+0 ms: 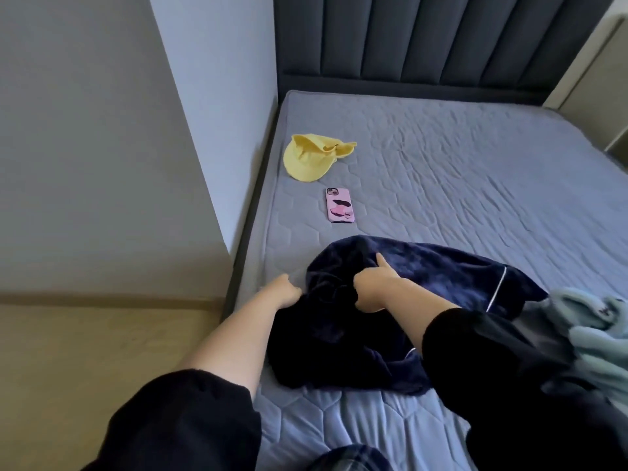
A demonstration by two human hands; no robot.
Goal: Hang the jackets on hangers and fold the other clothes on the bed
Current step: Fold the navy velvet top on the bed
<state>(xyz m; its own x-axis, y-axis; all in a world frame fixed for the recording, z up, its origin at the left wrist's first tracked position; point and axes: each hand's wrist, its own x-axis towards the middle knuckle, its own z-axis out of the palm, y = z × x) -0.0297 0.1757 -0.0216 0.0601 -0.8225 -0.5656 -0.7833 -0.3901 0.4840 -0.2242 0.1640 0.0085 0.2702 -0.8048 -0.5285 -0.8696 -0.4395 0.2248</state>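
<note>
**Both hands on the navy garment at the bed's near left**

You are leaning over a bed (458, 164) covered in a blue-grey quilted sheet, creased across its middle. A dark padded headboard (424, 39) with upright channels closes the far end at 12 o'clock. A pale wall (210, 96) runs along the bed's left side from 9 to 11 o'clock, close against the frame. Wooden floor (85, 351) shows at 8 o'clock.

The navy garment (424, 266), fleecy with thin white piping, lies rumpled on the sheet just below the centre of your view, reaching from near the left edge out towards 3 o'clock. Your left hand (283, 294) is at its left border, fingers curled into the fabric. Your right hand (373, 290) clutches a bunch of the cloth near the middle, one finger sticking out straight towards 12 o'clock. Both of your sleeves are black and pushed up the forearms.

A pale blue-green fluffy garment (594, 328) is heaped at 4 o'clock, touching the navy one's right end.

A yellow cap (312, 158) sits at 11 o'clock near the left edge, and a pink phone (339, 205) lies face down between the cap and the navy garment, apart from both.

Open sheet stretches from 12 round to 3 o'clock, and a smaller bare patch lies at 6 o'clock between your arms.
</note>
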